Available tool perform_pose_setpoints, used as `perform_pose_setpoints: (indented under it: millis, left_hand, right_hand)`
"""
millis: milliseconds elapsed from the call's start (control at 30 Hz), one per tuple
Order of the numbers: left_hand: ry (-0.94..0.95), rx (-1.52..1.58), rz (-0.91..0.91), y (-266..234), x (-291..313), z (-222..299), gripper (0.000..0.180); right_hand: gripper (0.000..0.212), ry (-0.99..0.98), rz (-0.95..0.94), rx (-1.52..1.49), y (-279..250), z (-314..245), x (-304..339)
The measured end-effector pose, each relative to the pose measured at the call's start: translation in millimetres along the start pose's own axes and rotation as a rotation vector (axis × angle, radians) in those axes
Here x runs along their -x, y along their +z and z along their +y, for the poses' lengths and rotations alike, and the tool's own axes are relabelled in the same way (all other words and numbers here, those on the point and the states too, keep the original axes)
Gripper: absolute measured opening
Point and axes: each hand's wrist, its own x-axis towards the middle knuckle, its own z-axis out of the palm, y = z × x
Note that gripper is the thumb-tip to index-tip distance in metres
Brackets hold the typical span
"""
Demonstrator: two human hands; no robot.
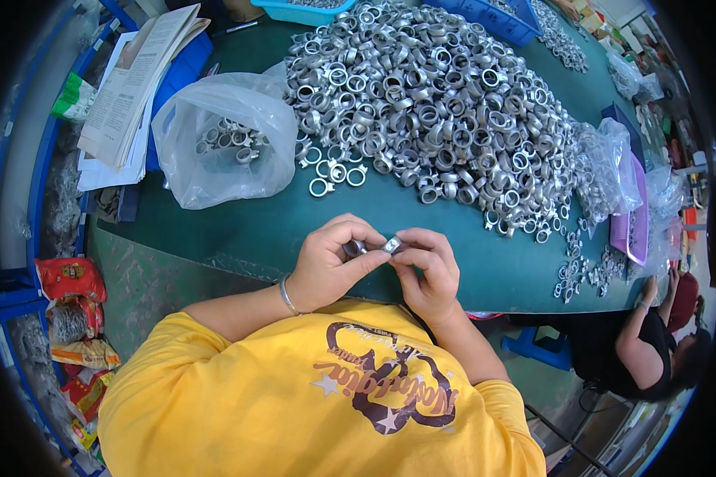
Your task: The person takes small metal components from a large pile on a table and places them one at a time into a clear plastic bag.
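Note:
Close in front of my chest, both hands meet over a small silver metal ring with a lug (391, 245). My left hand (330, 261) is closed on it, thumb and fingers pinching from the left; a rounded metal part shows between those fingers, and I cannot tell whether it belongs to the same piece. My right hand (428, 266) pinches the lug end with thumb and forefinger. Beyond the hands, a large heap of similar metal rings (429, 103) covers the green table (239, 234). Several loose rings (334, 173) lie at its near left edge.
Left of the heap, an open clear plastic bag (227, 171) holds some rings. Papers (127, 95) lean over a blue bin at far left. A purple basket (632, 215) and smaller parts (573, 266) are on the right. A person in black (644, 350) sits beyond, near a blue stool (537, 346).

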Motion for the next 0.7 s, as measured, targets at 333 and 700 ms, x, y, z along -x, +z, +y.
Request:
perform_pose_setpoints:
  millis: [333,700]
  left_hand:
    - [-0.757,1.153,-0.090,-9.8,-3.2,-17.9,0.023]
    - [-0.749,1.002,-0.002,-5.8,-7.5,-8.7,0.015]
  right_hand:
    - [0.014,-0.104,0.106,0.171,-1.2,17.4,-23.4]
    - [0.008,0.301,0.041,0.166,-15.3,33.1,-17.1]
